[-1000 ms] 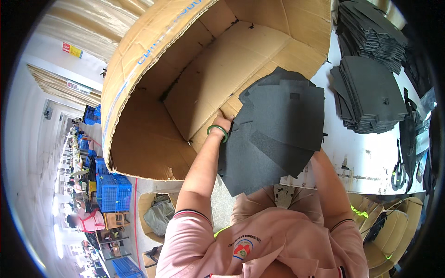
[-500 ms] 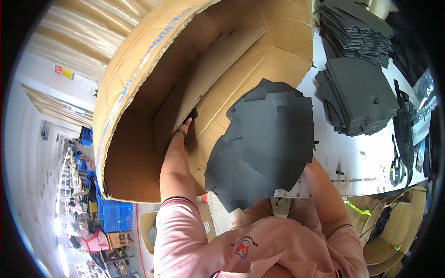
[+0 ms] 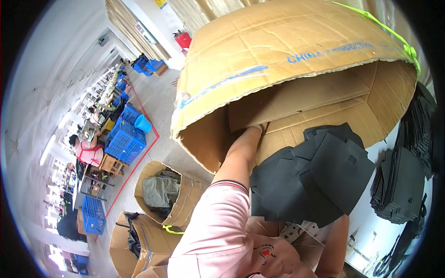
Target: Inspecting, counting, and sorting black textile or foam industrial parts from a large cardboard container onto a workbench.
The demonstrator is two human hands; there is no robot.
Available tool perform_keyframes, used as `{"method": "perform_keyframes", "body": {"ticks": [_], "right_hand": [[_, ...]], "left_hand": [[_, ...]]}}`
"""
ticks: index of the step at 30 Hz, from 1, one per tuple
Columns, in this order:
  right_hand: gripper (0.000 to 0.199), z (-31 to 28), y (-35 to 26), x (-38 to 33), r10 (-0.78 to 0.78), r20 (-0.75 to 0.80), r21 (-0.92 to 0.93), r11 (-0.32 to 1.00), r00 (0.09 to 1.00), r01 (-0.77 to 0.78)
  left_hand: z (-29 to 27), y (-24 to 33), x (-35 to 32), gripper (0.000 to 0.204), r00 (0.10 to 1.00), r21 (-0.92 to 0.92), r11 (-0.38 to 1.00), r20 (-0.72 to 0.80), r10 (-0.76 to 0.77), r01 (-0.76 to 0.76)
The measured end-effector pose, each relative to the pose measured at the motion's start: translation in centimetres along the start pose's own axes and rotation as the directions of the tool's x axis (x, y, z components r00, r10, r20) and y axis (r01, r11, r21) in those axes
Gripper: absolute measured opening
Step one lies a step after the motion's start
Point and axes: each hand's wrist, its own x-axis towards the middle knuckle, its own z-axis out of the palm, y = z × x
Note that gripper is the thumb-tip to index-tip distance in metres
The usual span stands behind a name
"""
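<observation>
My left arm reaches into a large open cardboard box (image 3: 296, 34). Its wrist, with a dark band, disappears under an inner cardboard flap (image 3: 315, 95), so only the edge of my left hand (image 3: 256, 128) shows and its fingers are hidden. A loose, fanned pile of flat black sheets (image 3: 320, 173) lies before my chest, against the box's lower wall. Some sheets have a small rectangular cutout. My right forearm (image 3: 335, 234) passes up beneath the pile, which covers my right hand entirely.
Stacked black sheets (image 3: 398, 185) stand on a white table (image 3: 368, 236) at the right. Smaller cardboard boxes (image 3: 190, 197) with dark material inside sit on the floor at lower left. Farther off are blue crates (image 3: 127, 141), a red floor line (image 3: 132, 173) and a seated person (image 3: 90, 150).
The view has swung left, so the box and the black sheets appear farther right and more floor shows. My left hand has slipped deeper beneath the flap, its fingers now out of sight.
</observation>
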Motion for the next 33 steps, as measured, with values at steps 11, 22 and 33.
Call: {"method": "perform_keyframes", "body": {"ticks": [11,22,33], "right_hand": [[0.037,3.1,-0.5,1.6,-0.01,0.034,-0.004,1.0,0.999,0.01],[0.037,-4.0,-1.3,-0.3,-0.384,-0.139,-0.38,0.872,0.913,0.309],[0.016,-7.2,0.9,-10.8,-0.647,-0.199,-0.633,0.659,0.736,0.408]], "left_hand": [[-11.5,10.0,-6.4,0.032,0.906,-0.143,0.903,0.073,0.418,-0.405],[-28.4,15.3,-11.3,0.025,0.869,-0.872,0.302,-0.233,0.436,-0.386],[-23.7,10.1,-23.3,0.042,0.552,-0.38,0.413,-0.684,0.477,-0.827]]}}
